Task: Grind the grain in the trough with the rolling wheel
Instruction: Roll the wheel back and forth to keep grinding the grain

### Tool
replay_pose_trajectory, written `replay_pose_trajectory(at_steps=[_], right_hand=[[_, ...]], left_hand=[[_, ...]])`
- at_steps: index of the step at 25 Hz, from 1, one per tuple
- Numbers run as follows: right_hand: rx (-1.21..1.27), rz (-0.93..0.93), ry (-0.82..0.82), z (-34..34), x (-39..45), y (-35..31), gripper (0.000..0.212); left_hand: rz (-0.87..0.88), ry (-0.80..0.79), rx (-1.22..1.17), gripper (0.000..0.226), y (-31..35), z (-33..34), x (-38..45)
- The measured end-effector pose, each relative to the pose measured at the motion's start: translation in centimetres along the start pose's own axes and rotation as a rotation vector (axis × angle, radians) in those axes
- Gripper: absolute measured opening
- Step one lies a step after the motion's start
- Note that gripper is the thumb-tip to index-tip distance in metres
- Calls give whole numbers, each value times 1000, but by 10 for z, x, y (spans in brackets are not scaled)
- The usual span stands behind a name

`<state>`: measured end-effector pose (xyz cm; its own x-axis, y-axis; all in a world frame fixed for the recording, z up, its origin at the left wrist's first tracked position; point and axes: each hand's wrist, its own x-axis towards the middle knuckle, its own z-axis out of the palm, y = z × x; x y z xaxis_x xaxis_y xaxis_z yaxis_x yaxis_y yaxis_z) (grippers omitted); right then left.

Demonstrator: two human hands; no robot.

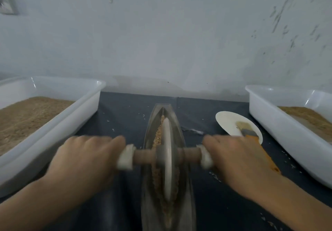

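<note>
A narrow metal trough [166, 191] runs lengthwise down the middle of the bench [125, 115], which is covered in a dark cloth. The rolling wheel [167, 158] stands upright on its edge in the groove of the trough, with brown crushed grain [158, 135] heaped along the groove on both sides of it and beyond it. A wooden axle [143, 156] passes through the wheel's middle and sticks out to either side, its ends wrapped in pale cloth.

The left hand [84, 160] is on the left end of the axle, fingers curled down over the wrapped handle – its grip is closed round it. The right hand [239, 158] does the same on the right end. Both hands are blurred.

To the left stands a white plastic tray [86, 108] holding fine brown meal; a second white tray [269, 121] with a smaller heap stands to the right. Between the trough and the right tray lies a white plate [228, 121], and on it rests a brush [246, 131] with an orange handle – the handle runs off behind the right hand. Scattered pale grains dot the cloth
</note>
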<state>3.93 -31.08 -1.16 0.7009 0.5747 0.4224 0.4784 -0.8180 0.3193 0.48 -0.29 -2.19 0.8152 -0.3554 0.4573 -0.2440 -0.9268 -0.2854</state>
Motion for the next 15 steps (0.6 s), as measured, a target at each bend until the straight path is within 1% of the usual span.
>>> replay_pose_trajectory(at_steps=[1,2,3,4,5,7,9,10,11,12,13,14,15], right_hand=[[-59,43,-33,14,20,4,41],[-73,122,-70,24,42,8,32],[-69,184,-82,32,64,13,25],[-80,219,-73,37,82,17,21],[-98,230,-51,42,95,22,21],[-87,207,-60,39,95,23,21],[-24,136,-95,32,60,16,30],[-14,75,-51,24,35,10,38],[6,27,18,13,12,3,48],[28,-5,85,0,-5,-3,57],[38,-16,133,-10,-16,-6,66],[54,7,117,-15,-24,-6,72],[66,21,68,-16,-26,-6,74]], left_hand=[[-39,-47,62,45,-3,10,19],[-109,-47,85,39,-7,20,41],[-190,-46,63,29,-11,27,64],[-251,-87,34,19,-15,29,85],[-274,-116,13,13,-19,29,101],[-233,-141,6,11,-21,30,104],[-172,-163,-10,17,-17,19,71],[-121,-144,-6,25,-11,12,46],[-52,-96,-4,36,-4,1,23],[13,-14,-41,45,-1,-8,3],[65,78,-79,50,0,-15,-11],[91,111,-90,50,-1,-20,-20],[92,78,-76,51,-1,-22,-22]])
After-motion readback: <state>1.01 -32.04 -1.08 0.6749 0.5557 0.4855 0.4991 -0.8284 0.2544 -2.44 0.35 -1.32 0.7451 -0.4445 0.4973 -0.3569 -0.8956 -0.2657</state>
